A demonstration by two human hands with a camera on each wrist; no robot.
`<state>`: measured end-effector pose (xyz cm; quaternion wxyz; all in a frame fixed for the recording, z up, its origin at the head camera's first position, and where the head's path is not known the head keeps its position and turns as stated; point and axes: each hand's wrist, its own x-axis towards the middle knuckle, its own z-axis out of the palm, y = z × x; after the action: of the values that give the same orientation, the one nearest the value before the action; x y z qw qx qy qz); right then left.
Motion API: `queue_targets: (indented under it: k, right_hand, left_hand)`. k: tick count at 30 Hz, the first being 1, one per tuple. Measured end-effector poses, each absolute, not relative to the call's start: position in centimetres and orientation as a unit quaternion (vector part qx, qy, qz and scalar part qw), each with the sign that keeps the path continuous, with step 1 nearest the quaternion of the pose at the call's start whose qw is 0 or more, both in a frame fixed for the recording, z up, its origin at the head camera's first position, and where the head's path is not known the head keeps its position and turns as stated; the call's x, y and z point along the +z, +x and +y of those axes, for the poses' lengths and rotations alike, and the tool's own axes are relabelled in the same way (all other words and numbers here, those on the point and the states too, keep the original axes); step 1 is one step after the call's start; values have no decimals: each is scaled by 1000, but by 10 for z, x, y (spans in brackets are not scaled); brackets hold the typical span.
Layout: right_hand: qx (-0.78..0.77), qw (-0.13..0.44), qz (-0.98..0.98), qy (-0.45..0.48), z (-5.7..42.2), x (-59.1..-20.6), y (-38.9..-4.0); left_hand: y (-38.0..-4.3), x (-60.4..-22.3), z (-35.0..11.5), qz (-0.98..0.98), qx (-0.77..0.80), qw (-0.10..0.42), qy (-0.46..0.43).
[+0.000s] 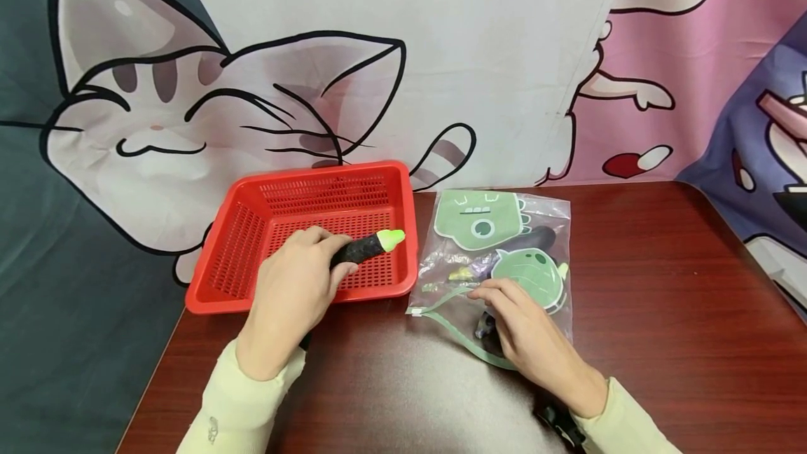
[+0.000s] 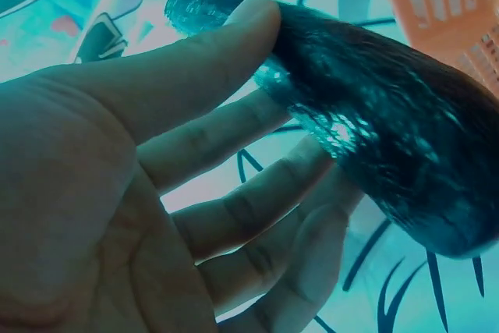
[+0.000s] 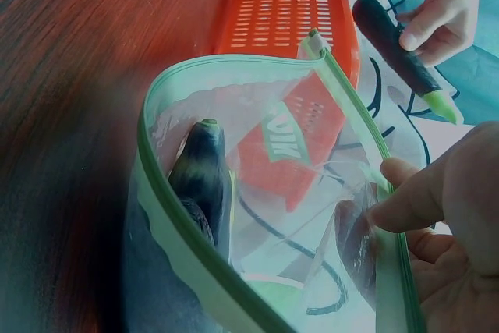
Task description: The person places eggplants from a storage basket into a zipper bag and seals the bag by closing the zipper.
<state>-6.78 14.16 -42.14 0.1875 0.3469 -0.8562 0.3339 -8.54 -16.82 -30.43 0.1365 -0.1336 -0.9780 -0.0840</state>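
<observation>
My left hand grips a long dark eggplant with a bright green end, held over the red basket. In the left wrist view the thumb presses on the glossy dark skin of the eggplant, with fingers behind it. My right hand pinches the green zip edge of a clear zip bag. Seen from the right wrist, the mouth of the bag gapes wide. Inside it lie a dark eggplant-shaped piece and a purple piece with a yellow end, partly behind green printed cartoons.
The perforated red basket stands at the back left of the brown wooden table, with the zip bag to its right. Behind the table hangs a cloth with a printed cat. A black strap sits at my right wrist.
</observation>
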Motion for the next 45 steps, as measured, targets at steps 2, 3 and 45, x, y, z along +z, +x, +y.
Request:
queue_targets:
  k: [2,3,45]
  right_hand:
    - [333,188,-856,347,142,-421,-68]
    - [333,189,-856,348,142,-421,-68]
    - [336,185,-857,344,142,-420,-68]
  left_hand:
    - [-81,-306,-165,-977,-91,141,-136]
    - [-79,-307,-163,-975,-94,144,-138]
    - [-47,-346,-119,-847,-301,227,-375]
